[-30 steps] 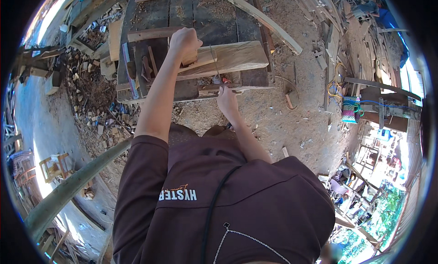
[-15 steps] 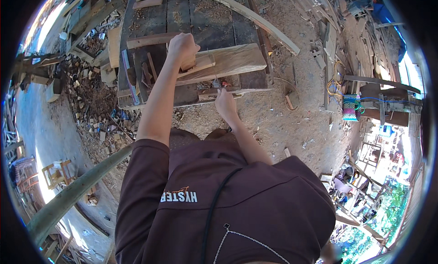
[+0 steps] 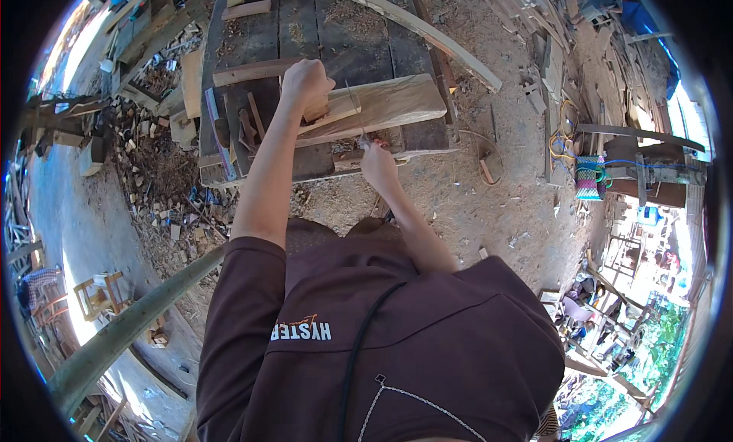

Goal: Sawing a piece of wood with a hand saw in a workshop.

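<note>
A thick pale plank [image 3: 405,98] lies across a dark, weathered wooden bench [image 3: 328,37]. My left hand [image 3: 305,83] is closed over a small wood block [image 3: 314,110] on a narrower pale strip [image 3: 346,102] at the plank's left part. Just right of it, a thin saw blade [image 3: 362,125] crosses the strip and plank. My right hand [image 3: 376,155] is closed on the near end of the saw, at the bench's front edge. Shorter sticks [image 3: 256,113] lie left of my left hand.
A long curved board [image 3: 420,29] runs along the bench's far right. Wood offcuts [image 3: 168,174] litter the ground at left. A green pole [image 3: 137,308] slants at lower left. A woven basket [image 3: 590,178], coiled cord [image 3: 565,132] and piled timber [image 3: 534,22] are at right.
My right hand with the saw has moved slightly away from me relative to the plank. My left hand stays closed in place, while the whole view has shifted a little.
</note>
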Demonstrator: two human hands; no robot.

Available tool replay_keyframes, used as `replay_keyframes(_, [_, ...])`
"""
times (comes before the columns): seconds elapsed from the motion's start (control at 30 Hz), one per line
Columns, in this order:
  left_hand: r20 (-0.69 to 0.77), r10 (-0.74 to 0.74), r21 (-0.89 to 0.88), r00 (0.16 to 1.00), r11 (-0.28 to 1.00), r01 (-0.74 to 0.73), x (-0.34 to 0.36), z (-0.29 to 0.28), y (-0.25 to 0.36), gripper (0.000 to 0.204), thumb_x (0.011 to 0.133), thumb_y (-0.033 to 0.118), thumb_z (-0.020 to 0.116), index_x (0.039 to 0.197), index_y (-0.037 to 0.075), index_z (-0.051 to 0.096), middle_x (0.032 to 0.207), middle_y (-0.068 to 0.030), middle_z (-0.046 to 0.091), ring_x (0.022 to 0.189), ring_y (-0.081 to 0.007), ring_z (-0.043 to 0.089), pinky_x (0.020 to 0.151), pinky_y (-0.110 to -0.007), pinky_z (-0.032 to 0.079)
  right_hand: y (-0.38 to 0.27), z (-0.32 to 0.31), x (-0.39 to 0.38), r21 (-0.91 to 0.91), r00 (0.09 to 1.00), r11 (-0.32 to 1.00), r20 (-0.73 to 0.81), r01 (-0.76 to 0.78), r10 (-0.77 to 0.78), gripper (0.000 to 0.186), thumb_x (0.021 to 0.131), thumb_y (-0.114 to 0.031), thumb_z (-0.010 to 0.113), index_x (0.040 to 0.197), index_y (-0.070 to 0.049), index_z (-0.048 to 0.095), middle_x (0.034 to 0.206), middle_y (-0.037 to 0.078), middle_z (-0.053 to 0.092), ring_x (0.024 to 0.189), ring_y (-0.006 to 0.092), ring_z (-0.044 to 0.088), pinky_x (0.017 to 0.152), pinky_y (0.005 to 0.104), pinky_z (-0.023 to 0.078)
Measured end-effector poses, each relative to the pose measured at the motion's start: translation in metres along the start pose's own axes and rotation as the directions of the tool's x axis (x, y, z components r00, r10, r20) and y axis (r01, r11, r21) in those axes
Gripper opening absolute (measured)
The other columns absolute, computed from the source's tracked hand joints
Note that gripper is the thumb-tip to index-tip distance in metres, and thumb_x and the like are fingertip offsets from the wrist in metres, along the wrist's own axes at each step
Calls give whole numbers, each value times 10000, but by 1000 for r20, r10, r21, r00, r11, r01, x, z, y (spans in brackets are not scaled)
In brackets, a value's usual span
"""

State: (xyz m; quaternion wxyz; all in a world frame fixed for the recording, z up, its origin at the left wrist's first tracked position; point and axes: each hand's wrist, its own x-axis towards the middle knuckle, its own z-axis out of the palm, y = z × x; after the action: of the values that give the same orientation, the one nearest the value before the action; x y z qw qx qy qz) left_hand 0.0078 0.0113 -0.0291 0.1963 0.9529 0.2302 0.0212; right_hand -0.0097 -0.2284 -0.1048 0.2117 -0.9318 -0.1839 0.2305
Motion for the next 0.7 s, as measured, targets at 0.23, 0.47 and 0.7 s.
replay_keyframes(0.23, [105,37,34,994,999,-41,4,-7,13,286,674,257,634,771,-5,692,810,-221,661,794,-360,652,750,-414,529,-14,-1,48,32,997,998,-56,56,-54,343,945,-258,410,934,28,600,901,300,620,898,446,604,775,512,475])
replay_keyframes(0.47, [69,-5,35,998,999,3,3,-1,5,283,678,256,628,786,4,697,835,-216,666,821,-351,654,761,-414,529,2,10,19,75,996,994,-51,81,-77,346,950,-255,407,916,29,602,890,302,621,890,441,609,778,534,461])
replay_keyframes(0.7, [94,-29,25,995,999,27,7,-5,4,284,665,251,631,789,5,697,839,-217,666,825,-344,653,768,-410,528,1,-10,5,54,999,999,-31,-8,9,351,946,-252,409,920,35,610,909,311,619,897,447,605,794,524,461])
